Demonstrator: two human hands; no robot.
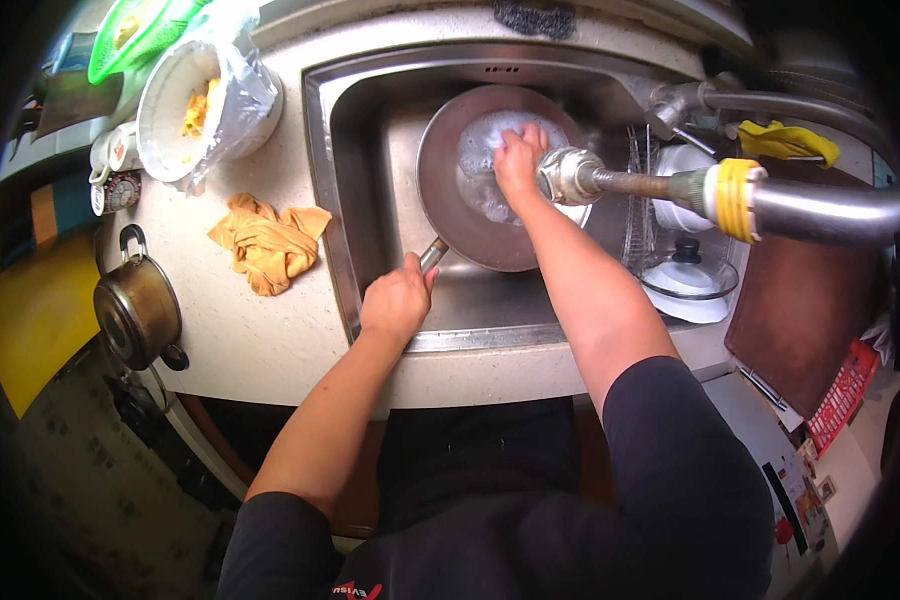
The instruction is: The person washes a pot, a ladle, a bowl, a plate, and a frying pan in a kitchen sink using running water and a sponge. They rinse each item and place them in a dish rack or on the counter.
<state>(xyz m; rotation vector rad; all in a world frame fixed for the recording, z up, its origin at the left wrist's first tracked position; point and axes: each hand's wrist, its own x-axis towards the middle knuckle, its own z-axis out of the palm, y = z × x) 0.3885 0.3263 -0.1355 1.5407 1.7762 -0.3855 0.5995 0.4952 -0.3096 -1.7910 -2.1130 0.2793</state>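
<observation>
A round frying pan lies in the stainless steel sink, with foamy, soapy water over its middle. My left hand grips the pan's handle above the sink's front edge. Inside the pan, my right hand reaches into the suds with bent fingers; whether it holds something beneath them cannot be told. The faucet spout comes in from the right, over my right wrist. An orange cloth lies crumpled on the counter left of the sink.
At the left stand a bag-lined white bucket with scraps, mugs and a lidded pot. A dish rack with bowls and a glass lid fills the sink's right side. A dark scouring pad sits behind the sink.
</observation>
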